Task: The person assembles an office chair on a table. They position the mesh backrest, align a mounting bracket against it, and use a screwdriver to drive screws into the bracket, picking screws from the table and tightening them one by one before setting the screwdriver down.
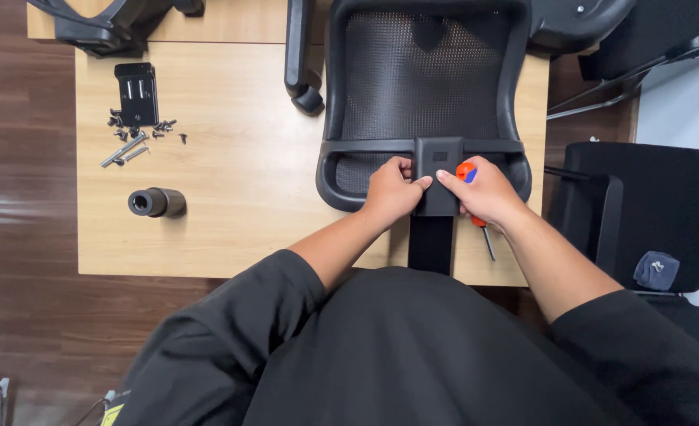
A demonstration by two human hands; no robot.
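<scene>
- The left hand (pixel 393 189) is curled and partly closed. Its fingers rest on the black cross bar of the chair back (pixel 424 87), and its thumb presses on the black bracket (pixel 438 177) in the middle.
- The right hand (pixel 483 193) is closed around a screwdriver (pixel 475 209). The orange and blue handle peeks out between the thumb and fingers, and the thin metal tip sticks out below the hand, toward the person.
- The right thumb also touches the black bracket, so the two thumbs almost meet on it.
- The bracket sits between the two hands. A flat black post runs down from it toward the person's body.
- The chair back is a black mesh piece lying flat on the wooden table (pixel 247 197). Most of it lies beyond the hands, away from the person.
- Far to the left of the left hand lies a short black cylinder (pixel 156 202) on its side.
- Farther left and away from the hands is a small pile of screws (pixel 136 136), with a flat black plate (pixel 137 93) touching them.
- To the right of the right hand, off the table, is a black seat cushion (pixel 665 205) with a small grey thing on it.
</scene>
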